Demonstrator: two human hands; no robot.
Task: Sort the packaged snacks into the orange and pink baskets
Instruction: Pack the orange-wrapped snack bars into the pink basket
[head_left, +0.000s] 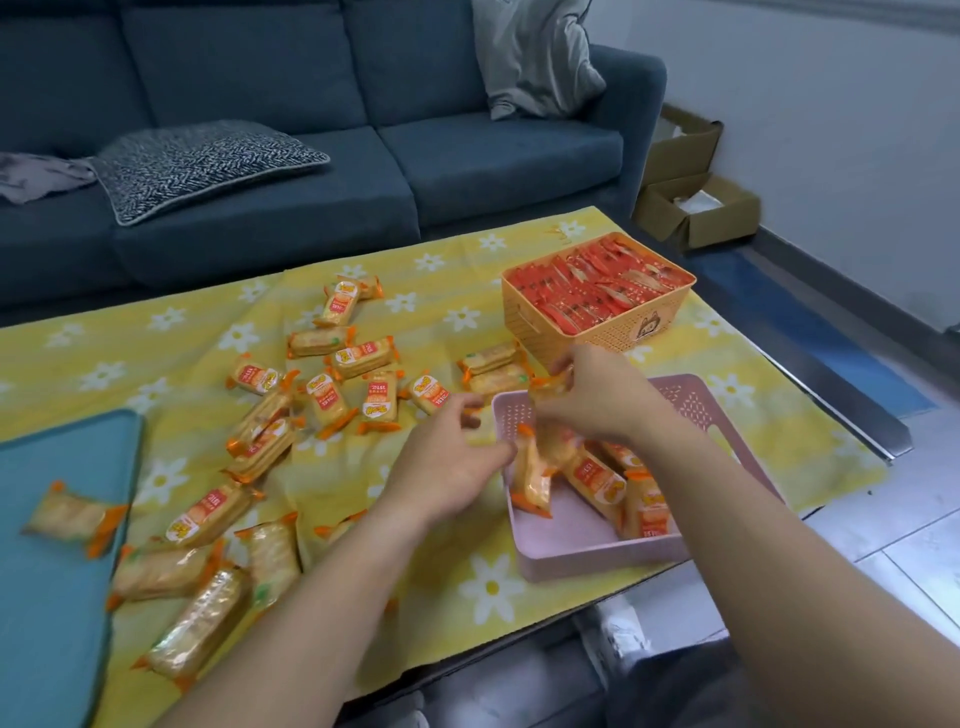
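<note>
The pink basket sits at the table's near right and holds several yellow cracker packets. Behind it stands the orange basket, full of red snack packets. My right hand hovers over the pink basket's far-left corner, fingers shut on a cracker packet. My left hand is at the basket's left rim with its fingers curled next to a packet standing inside; I cannot tell if it grips anything. Many more cracker packets lie scattered over the yellow flowered cloth.
A teal tray at the near left carries one cracker packet. A blue sofa with cushions runs behind the table. Cardboard boxes stand on the floor at the far right.
</note>
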